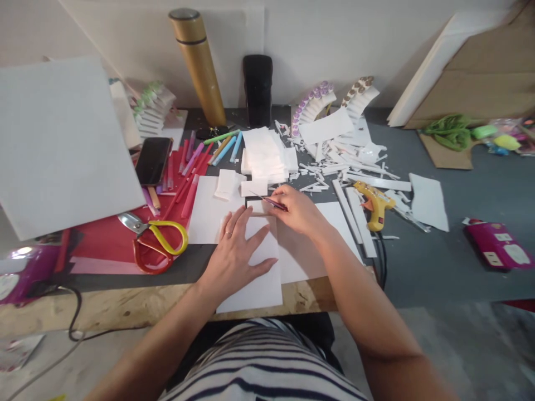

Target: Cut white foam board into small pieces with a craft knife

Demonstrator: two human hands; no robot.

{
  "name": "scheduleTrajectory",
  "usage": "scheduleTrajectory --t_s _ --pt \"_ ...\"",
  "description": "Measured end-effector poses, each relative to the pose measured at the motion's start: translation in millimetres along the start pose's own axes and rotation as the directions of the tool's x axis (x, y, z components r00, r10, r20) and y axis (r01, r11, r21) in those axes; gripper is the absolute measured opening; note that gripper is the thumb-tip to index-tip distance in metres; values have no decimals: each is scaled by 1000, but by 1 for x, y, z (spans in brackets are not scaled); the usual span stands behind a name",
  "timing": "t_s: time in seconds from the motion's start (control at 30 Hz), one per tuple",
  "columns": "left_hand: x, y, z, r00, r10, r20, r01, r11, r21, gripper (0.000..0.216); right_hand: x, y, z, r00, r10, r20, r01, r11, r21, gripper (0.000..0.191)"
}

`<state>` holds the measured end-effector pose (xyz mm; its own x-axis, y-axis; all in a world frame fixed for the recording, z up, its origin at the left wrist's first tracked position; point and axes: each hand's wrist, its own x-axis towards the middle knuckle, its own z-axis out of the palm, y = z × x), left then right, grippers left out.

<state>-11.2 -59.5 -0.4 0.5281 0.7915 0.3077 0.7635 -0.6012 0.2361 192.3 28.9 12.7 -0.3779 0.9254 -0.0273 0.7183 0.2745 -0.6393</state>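
Note:
My right hand is closed around a slim craft knife with a dark reddish handle; its thin pointed blade reaches left over small white pieces. Fingers spread, my left hand lies flat on a white sheet, its fingertips at the lower edge of a small white strip. A short dark edge shows beside that strip. Just beyond both hands lie a small white rectangle, a folded white piece and a stack of white squares.
Yellow-and-red-handled scissors and a phone lie left, near coloured sticks. White offcuts and a yellow glue gun are at right. A gold flask stands behind; a large white board leans at left.

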Motion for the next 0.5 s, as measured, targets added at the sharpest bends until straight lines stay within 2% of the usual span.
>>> scheduleTrajectory --t_s 0.27,0.43,0.5 --pt "7 2 1 999 23 40 -22 1000 -21 52 0 1 -1 1000 12 -15 -11 999 54 19" --pt "6 2 4 999 44 -7 -44 998 -33 50 -5 11 -6 1000 16 -18 -8 933 359 23" --pt "6 1 4 998 54 -28 -55 998 -33 50 -6 15 -8 999 32 -18 -21 902 431 29"
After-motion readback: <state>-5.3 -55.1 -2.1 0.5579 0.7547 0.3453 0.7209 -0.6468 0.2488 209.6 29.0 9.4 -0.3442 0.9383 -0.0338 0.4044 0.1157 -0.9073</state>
